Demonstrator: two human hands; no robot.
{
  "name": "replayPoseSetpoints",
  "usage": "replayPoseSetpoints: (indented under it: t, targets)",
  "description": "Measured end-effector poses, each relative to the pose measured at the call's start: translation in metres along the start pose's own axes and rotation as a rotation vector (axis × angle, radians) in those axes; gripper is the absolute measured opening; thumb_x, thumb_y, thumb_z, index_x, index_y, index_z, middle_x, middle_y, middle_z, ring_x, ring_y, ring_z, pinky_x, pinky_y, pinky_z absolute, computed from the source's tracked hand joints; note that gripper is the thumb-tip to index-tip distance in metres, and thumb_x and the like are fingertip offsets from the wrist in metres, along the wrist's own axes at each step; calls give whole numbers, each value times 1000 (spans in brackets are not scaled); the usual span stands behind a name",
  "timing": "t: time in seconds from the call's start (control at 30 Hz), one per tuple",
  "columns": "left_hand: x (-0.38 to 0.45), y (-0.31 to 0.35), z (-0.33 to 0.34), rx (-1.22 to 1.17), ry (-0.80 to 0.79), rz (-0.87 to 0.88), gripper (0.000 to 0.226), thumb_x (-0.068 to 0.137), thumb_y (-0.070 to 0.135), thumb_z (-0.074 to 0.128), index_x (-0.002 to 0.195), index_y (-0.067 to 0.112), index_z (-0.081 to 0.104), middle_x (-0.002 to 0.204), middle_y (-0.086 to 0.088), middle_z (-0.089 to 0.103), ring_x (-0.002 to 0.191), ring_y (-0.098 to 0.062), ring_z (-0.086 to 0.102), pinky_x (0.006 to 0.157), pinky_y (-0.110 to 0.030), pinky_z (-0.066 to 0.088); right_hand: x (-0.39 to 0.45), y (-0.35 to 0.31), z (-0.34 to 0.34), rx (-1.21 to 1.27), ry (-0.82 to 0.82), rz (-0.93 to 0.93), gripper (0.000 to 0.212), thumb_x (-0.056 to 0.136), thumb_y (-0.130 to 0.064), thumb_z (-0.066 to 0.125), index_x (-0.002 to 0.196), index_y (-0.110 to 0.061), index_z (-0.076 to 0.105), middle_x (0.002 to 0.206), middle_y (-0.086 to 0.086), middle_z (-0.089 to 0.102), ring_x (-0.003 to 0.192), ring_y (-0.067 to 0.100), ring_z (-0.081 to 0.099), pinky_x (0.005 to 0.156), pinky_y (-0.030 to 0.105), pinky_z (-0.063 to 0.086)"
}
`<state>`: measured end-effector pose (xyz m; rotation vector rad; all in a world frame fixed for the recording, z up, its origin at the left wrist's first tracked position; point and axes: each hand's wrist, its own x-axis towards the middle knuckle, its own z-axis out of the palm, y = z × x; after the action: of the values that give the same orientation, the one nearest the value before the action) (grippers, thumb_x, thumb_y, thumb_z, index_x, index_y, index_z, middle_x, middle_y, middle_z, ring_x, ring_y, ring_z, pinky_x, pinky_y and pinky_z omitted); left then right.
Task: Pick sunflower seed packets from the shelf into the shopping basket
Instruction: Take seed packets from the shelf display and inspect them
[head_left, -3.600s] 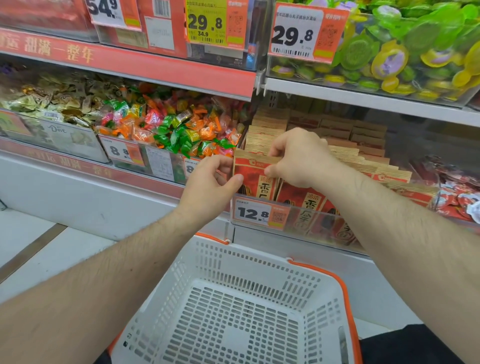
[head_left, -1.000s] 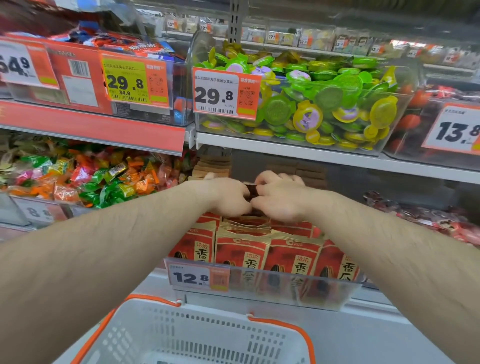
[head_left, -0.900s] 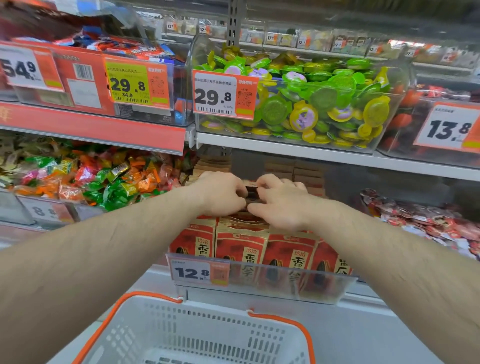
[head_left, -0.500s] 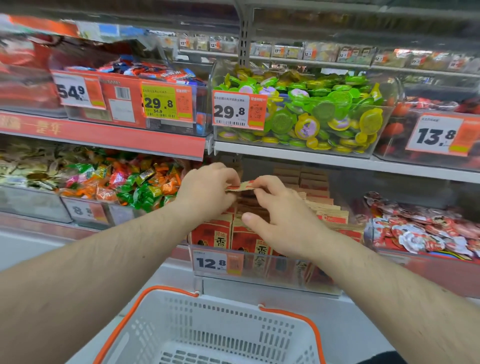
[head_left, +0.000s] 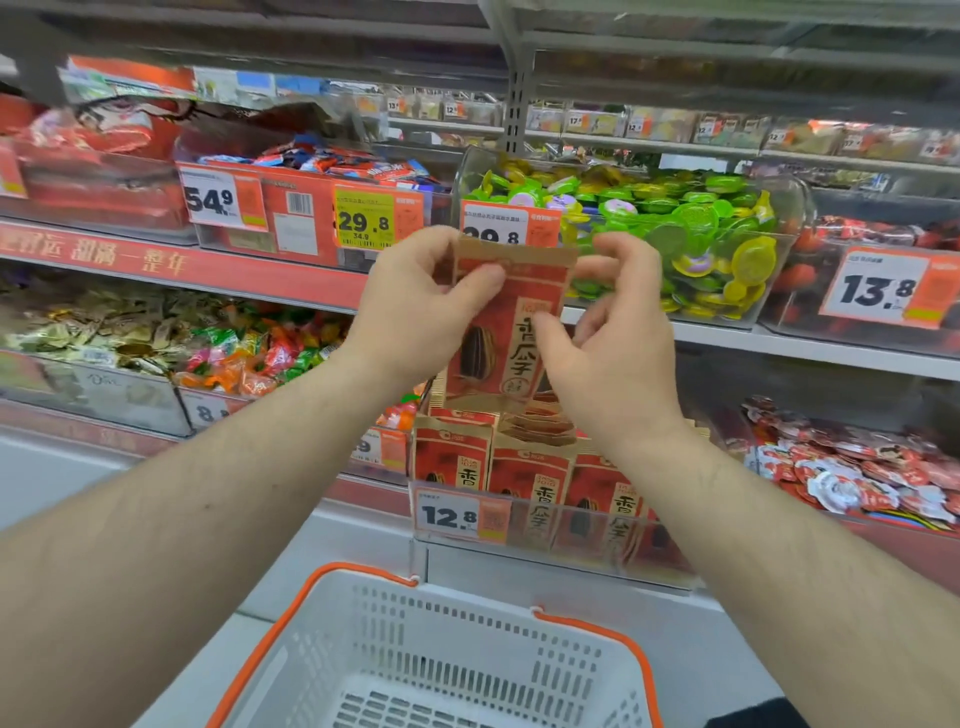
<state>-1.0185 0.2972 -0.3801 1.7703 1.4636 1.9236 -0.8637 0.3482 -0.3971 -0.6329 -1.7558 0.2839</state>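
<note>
One sunflower seed packet (head_left: 506, 332), red with a kraft-paper top edge, is held upright in the air between both hands, above the rows of matching packets (head_left: 524, 467) in the clear shelf bin (head_left: 597, 540). The left hand (head_left: 415, 306) pinches the packet's upper left corner, thumb across the front face. The right hand (head_left: 613, 343) has its thumb tip on the packet's right front, its fingers loosely curled behind the edge. Below the fingers stands the white shopping basket (head_left: 452, 654) with orange rim, beneath a 12.8 price tag (head_left: 449, 516).
</note>
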Motion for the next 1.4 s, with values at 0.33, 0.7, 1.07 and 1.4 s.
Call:
replayPoseSetpoints:
  t: [0.33, 0.7, 1.07, 1.4]
  targets:
    - [-81, -46, 10, -572, 64, -688, 24, 104, 24, 47, 102, 9, 66, 93, -12, 76, 79, -22, 73, 62, -31, 59, -60, 18, 28, 156, -432, 501, 12, 92, -26, 67, 84, -19, 71, 83, -2, 75, 82, 18, 72, 77, 49, 59]
    - [-127, -84, 8, -748, 93, -864, 43, 106, 32, 37, 125, 4, 63, 117, -18, 71, 109, -31, 69, 91, -45, 57, -105, 41, 53, 225, -523, 584, 48, 95, -46, 52, 71, -4, 58, 72, 16, 64, 66, 26, 59, 67, 50, 49]
    - [-136, -98, -4, -418, -74, -644, 30, 86, 28, 61, 108, 11, 73, 103, -6, 76, 98, -24, 72, 77, -30, 59, -110, 47, 39, 365, -543, 611, 44, 101, -24, 50, 60, -11, 56, 45, -12, 50, 45, 2, 45, 50, 16, 38]
    - [-132, -110, -38, 22, -159, -235, 17, 74, 30, 75, 89, 39, 75, 87, 19, 70, 83, -4, 64, 74, -22, 52, -108, 61, 44, 210, -681, 346, 17, 93, -18, 65, 84, -28, 75, 86, -12, 71, 73, 13, 69, 73, 46, 58]
